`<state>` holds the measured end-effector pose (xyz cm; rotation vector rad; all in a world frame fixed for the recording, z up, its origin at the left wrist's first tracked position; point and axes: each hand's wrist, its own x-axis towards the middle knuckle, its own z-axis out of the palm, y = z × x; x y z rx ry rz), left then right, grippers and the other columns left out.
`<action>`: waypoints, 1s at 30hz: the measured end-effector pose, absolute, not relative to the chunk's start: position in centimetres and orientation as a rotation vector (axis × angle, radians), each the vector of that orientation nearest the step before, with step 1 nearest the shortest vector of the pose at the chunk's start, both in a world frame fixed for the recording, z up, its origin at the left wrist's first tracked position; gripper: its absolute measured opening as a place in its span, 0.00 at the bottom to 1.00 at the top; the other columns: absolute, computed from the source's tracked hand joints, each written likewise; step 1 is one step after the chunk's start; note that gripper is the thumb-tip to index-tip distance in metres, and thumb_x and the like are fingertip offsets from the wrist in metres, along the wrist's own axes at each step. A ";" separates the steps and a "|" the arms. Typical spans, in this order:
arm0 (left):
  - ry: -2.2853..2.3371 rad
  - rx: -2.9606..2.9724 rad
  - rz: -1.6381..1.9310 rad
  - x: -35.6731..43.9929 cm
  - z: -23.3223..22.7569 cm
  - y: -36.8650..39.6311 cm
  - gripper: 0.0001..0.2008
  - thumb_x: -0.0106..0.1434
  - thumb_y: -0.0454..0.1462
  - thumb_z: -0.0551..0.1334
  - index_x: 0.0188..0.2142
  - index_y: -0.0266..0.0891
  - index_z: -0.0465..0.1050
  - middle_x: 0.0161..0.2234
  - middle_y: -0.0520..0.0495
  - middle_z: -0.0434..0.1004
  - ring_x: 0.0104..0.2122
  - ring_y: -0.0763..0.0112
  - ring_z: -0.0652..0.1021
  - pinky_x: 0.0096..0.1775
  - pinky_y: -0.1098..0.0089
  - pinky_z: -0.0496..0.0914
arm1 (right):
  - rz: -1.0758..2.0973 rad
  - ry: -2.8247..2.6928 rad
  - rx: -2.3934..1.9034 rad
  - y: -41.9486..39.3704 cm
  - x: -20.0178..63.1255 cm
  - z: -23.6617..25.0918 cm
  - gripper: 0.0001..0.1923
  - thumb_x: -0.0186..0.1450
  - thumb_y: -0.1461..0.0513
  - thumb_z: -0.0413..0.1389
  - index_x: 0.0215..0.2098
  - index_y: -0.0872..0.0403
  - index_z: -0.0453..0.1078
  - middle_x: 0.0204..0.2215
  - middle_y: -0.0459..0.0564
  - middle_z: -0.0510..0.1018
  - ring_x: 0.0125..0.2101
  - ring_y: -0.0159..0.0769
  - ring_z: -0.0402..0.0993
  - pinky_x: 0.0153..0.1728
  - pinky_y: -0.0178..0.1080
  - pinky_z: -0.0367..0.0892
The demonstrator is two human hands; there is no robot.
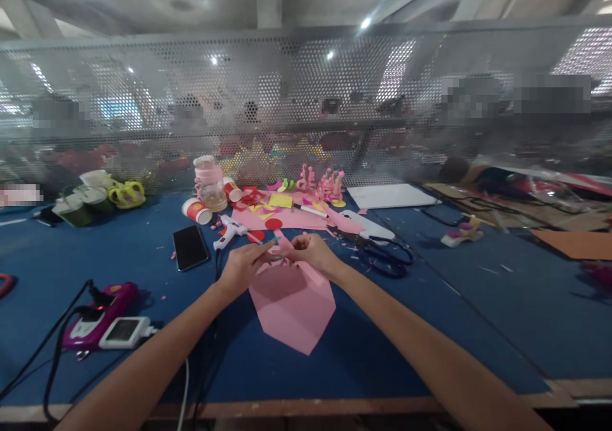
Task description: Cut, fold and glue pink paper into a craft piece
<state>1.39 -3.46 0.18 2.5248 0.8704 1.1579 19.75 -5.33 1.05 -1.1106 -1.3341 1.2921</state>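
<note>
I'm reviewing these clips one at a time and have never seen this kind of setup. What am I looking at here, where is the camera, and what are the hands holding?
There is no machine here: a person works with bare hands, and the single picture comes from a camera worn on their head, looking forward and down. The left hand and right hand meet at the top edge of a folded pink paper piece, pinching it between the fingers. It rests on a blue table. Around it lie a black phone, a white glue gun, black scissors, a paper cup on its side, a jar and coloured paper scraps. A perforated metal screen stands behind the table.
</note>
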 end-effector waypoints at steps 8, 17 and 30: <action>1.148 1.724 1.618 1.1 1.8 -2.2 0.09 0.55 0.39 0.57 0.33 0.36 0.71 0.20 0.54 0.71 0.19 0.78 0.70 0.24 0.77 0.65 | 1.656 -1.538 -1.092 -4.5 22.8 1.4 0.19 0.39 0.53 0.65 0.20 0.60 0.69 0.17 0.45 0.75 0.14 0.27 0.68 0.17 0.31 0.64; 1.319 1.456 1.611 0.0 1.4 -0.2 0.08 0.55 0.35 0.56 0.35 0.35 0.67 0.21 0.55 0.67 0.17 0.79 0.67 0.22 0.77 0.64 | 1.716 -1.336 -0.891 -4.3 25.2 1.6 0.19 0.44 0.50 0.62 0.18 0.56 0.64 0.07 0.37 0.64 0.06 0.19 0.53 0.06 0.26 0.46; 0.944 2.749 1.297 2.5 0.5 -4.7 0.26 0.60 0.40 0.54 0.56 0.36 0.51 0.52 0.36 0.63 0.53 0.60 0.63 0.52 0.58 0.60 | 1.704 -1.304 -0.764 -6.0 20.5 1.9 0.18 0.49 0.50 0.60 0.20 0.56 0.63 0.03 0.34 0.58 0.04 0.18 0.44 0.07 0.27 0.38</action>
